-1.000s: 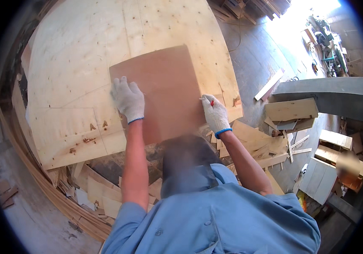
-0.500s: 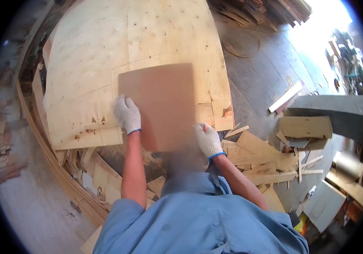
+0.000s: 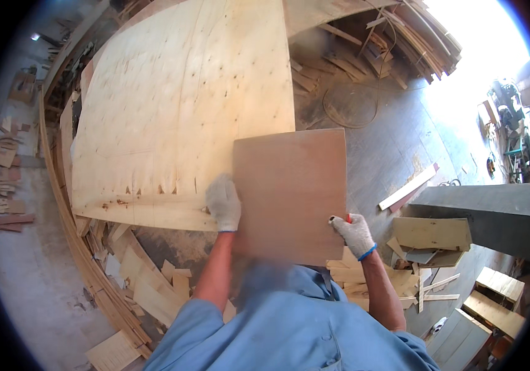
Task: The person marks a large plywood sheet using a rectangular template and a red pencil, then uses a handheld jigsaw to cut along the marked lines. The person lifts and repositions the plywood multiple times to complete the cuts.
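A square reddish-brown wooden board (image 3: 291,191) is held up in front of my body, over the near right corner of a large pale plywood sheet (image 3: 184,99). My left hand (image 3: 223,203), in a white knit glove, grips the board's left edge; its fingertips are slightly blurred. At the board's lower right edge is my gloved right hand (image 3: 354,235), closed on it. A slim red stick-like thing (image 3: 349,218) shows between the fingers of that hand; most of it is hidden.
Wood offcuts (image 3: 147,272) lie about the floor below the sheet. Long strips (image 3: 67,204) run along its left side. To the right are a grey beam (image 3: 487,207) and wooden boxes (image 3: 432,238). A pile of scrap boards (image 3: 401,43) stands at the far right.
Both hands have carried the brown board to the right, partly off the pale sheet. The whole view has shifted too, showing more of the scrap pile.
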The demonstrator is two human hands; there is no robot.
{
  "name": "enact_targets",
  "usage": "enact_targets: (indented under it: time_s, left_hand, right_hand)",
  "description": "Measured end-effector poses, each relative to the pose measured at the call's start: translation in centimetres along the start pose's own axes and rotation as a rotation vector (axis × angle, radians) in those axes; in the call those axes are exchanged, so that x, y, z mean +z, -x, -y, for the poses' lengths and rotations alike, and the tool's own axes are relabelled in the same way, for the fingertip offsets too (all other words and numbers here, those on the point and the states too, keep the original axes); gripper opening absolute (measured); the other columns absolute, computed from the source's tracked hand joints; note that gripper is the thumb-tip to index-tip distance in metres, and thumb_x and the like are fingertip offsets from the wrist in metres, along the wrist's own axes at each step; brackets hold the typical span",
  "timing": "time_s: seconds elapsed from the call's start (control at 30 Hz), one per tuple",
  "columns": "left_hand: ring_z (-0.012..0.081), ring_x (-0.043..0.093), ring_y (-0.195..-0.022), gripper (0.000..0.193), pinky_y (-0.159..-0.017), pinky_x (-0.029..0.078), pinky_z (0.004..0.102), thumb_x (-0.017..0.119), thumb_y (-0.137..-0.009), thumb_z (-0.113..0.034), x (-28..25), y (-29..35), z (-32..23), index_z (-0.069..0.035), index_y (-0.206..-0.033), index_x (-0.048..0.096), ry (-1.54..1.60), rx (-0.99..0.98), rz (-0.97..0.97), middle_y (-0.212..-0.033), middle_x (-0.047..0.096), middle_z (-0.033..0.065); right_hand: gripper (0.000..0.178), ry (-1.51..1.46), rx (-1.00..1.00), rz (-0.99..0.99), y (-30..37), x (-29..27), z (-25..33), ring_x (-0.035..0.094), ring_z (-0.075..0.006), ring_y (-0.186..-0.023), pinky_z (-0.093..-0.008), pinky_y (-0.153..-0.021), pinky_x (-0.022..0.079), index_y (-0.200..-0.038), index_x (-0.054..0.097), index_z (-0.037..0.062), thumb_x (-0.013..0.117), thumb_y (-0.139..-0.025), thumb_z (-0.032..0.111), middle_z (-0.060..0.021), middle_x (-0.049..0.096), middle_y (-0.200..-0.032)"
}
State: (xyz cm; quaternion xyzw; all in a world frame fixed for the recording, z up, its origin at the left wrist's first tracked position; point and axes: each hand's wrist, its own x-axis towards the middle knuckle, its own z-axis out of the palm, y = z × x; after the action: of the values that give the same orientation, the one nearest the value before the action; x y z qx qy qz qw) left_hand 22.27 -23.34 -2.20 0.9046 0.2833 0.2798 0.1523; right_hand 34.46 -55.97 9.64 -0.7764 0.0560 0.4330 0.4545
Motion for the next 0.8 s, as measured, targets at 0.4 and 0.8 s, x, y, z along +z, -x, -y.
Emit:
enact_targets:
  time_s: [0.4, 0.8]
  left_hand:
    - [0.0332, 0.061, -0.109, 0.021, -0.099, 0.044, 0.0468, 0.051, -0.098, -0.017, 1.4, -0.3, -1.2, -0.004, -0.104, 0.066, -0.154, -0.008, -0.003, -0.11, 0.068, 0.0148]
    - [0.0405, 0.053, -0.092, 0.024, -0.082, 0.041, 0.0516, 0.047, -0.097, -0.019, 5.5, -5.7, -6.4, 0.002, -0.087, 0.053, -0.548, -0.614, -0.089, -0.093, 0.057, 0.0201]
  right_hand:
    - [0.029, -0.296, -0.244, -0.343, -9.0, -19.0, 7.5, 0.048, -0.0046, -0.052, -0.025, -0.047, 0.036, -0.078, 0.067, 0.0067, 0.068, -0.091, 0.033, 0.0058, 0.054, -0.062]
    - [0.028, -0.638, -0.154, -0.398, -25.6, -31.2, 14.9, 0.047, -0.0088, -0.047, -0.0272, -0.043, 0.034, -0.088, 0.063, 0.0073, 0.068, -0.093, 0.034, 0.0034, 0.054, -0.065]
